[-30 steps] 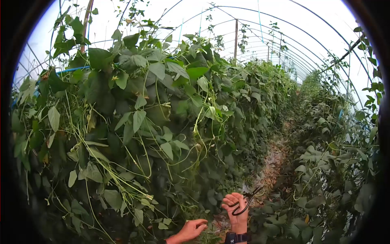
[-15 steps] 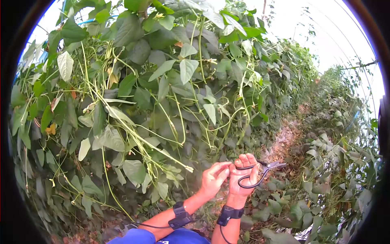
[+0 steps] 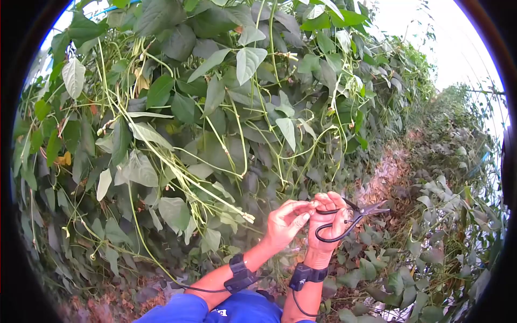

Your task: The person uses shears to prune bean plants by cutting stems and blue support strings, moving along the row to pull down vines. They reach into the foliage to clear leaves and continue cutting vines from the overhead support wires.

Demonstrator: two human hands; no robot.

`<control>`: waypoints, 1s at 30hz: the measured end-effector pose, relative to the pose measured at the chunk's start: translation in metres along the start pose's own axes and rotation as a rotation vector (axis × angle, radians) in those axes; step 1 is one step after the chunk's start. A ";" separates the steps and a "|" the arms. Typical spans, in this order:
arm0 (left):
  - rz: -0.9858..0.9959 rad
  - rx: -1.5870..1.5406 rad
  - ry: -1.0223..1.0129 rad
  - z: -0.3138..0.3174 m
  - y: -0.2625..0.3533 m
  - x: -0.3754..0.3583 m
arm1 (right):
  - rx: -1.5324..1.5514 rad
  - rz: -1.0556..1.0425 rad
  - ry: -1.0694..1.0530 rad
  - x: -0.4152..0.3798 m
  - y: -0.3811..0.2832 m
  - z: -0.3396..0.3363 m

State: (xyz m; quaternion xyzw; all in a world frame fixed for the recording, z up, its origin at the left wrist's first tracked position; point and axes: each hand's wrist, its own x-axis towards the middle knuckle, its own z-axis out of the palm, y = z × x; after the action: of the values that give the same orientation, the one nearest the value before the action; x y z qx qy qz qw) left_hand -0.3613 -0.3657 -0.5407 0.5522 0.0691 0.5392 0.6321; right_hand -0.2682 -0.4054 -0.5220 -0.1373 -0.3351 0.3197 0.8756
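Observation:
In the head view my right hand (image 3: 325, 229) is turned palm up, with a pair of black-handled scissors (image 3: 353, 219) hooked on its fingers and thumb. The blades point right, away from the vines. My left hand (image 3: 287, 222) is close beside it, thumb and fingertips drawn together and meeting the right fingertips. Anything pinched there is too small to make out. Just left of my left hand, a bundle of long green stems (image 3: 202, 189) ends in a pale tip.
A tall wall of leafy vines (image 3: 177, 102) fills the left and middle. Lower plants (image 3: 409, 253) grow at right, with a strip of dry leaf litter (image 3: 385, 172) between the rows. Black straps with small boxes (image 3: 240, 274) sit on both wrists, with cables running from them.
The view has tilted slightly, so the vines sit higher and the blue sleeves show more. Both hands stay together, and the scissors remain in my right hand.

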 end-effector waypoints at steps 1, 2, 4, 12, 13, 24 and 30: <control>0.006 -0.014 0.007 0.000 -0.003 -0.002 | -0.012 -0.001 0.003 -0.001 0.000 -0.001; 0.003 -0.014 0.015 0.001 -0.005 -0.004 | -0.024 -0.002 0.004 -0.002 0.000 -0.002; -0.036 -0.092 0.073 0.004 -0.008 -0.010 | -0.049 0.006 -0.017 -0.004 0.000 -0.004; -0.117 -0.164 0.134 0.003 -0.012 -0.023 | -0.199 0.037 -0.096 -0.014 -0.003 -0.009; -0.124 -0.181 0.145 0.002 -0.011 -0.024 | -0.198 0.044 -0.113 -0.015 -0.003 -0.009; -0.211 -0.214 0.124 -0.025 0.002 -0.027 | -0.170 0.096 -0.098 -0.018 0.011 0.010; -0.211 -0.155 0.154 -0.044 0.010 -0.019 | -0.197 0.111 -0.094 -0.016 0.030 0.018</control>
State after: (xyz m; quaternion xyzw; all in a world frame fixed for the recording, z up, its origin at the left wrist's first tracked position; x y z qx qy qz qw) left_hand -0.4048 -0.3545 -0.5591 0.4484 0.1334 0.5142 0.7188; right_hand -0.3035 -0.3926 -0.5304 -0.2257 -0.3973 0.3392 0.8223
